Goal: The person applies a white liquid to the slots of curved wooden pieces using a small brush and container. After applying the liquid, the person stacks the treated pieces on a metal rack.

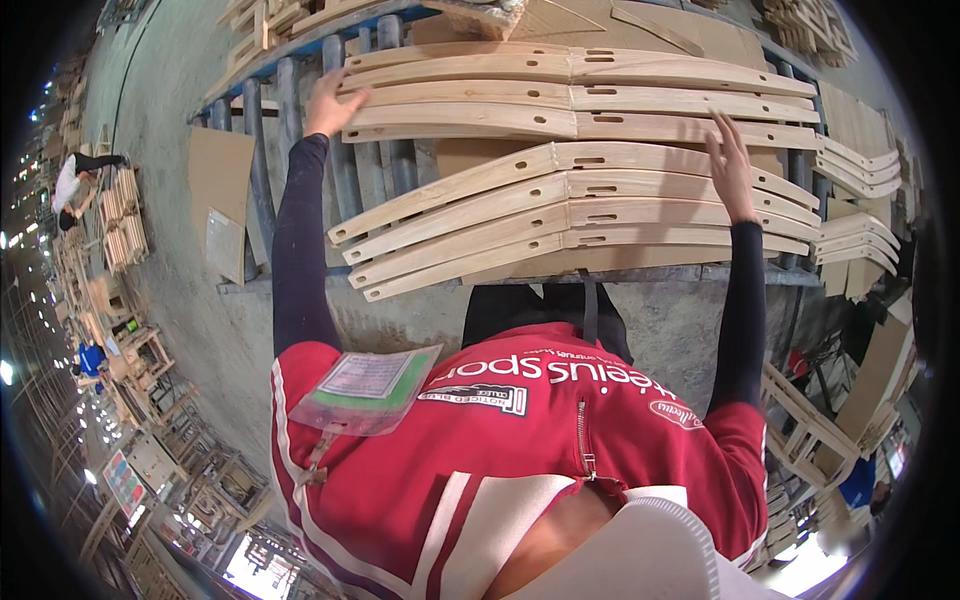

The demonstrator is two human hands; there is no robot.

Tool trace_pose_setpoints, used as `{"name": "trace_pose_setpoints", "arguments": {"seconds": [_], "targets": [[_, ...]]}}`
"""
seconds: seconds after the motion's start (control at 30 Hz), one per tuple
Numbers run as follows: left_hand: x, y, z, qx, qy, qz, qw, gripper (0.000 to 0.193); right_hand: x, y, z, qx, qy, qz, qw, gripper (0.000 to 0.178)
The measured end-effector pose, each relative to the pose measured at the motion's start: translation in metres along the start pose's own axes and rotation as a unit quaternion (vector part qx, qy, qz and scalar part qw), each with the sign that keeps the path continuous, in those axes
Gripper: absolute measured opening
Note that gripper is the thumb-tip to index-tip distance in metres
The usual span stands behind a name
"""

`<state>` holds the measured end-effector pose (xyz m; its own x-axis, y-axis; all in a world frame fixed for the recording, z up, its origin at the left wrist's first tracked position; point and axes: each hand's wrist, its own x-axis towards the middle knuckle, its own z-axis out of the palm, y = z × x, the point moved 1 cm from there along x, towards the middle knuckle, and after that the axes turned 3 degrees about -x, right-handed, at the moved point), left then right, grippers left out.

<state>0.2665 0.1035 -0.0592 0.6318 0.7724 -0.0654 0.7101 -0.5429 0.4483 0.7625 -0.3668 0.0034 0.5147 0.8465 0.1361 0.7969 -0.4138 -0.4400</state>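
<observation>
Two groups of pale, curved wooden slats with slotted holes lie across a roller conveyor. My left hand (330, 106) is at the left ends of the far group (470, 92), thumb and fingers apart, seemingly touching the slat ends. Over the right half of the slats, between the two groups, is my right hand (732, 165), its fingers spread and slightly blurred. Whether it touches the wood I cannot tell. The near group (470, 222) bends at its middle, where left and right pieces meet end to end. Neither hand grips a slat.
Cardboard sheets (530, 262) lie under the slats on the rollers (290, 100). More curved slats (858, 240) rest beyond the right end. A cardboard panel (220, 180) stands at the left. Far left, a person (75, 185) bends by a wood stack (125, 225).
</observation>
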Motion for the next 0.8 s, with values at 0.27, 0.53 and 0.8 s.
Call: {"name": "trace_pose_setpoints", "arguments": {"seconds": [0.27,0.53,0.8], "targets": [[-0.020,-0.062,0.022,-0.486,0.086,-0.272,0.826,0.060,-0.130,0.000,-0.054,-0.025,-0.013,0.138,0.990,0.037],[-0.021,-0.002,0.030,-0.576,0.137,-0.212,0.778,0.048,-0.171,-0.009,-0.052,-0.045,-0.033,0.176,0.983,0.035],[-0.028,0.007,0.029,-0.506,0.113,-0.214,0.828,0.046,-0.147,-0.045,-0.044,-0.026,-0.068,0.170,0.983,0.034]]}}
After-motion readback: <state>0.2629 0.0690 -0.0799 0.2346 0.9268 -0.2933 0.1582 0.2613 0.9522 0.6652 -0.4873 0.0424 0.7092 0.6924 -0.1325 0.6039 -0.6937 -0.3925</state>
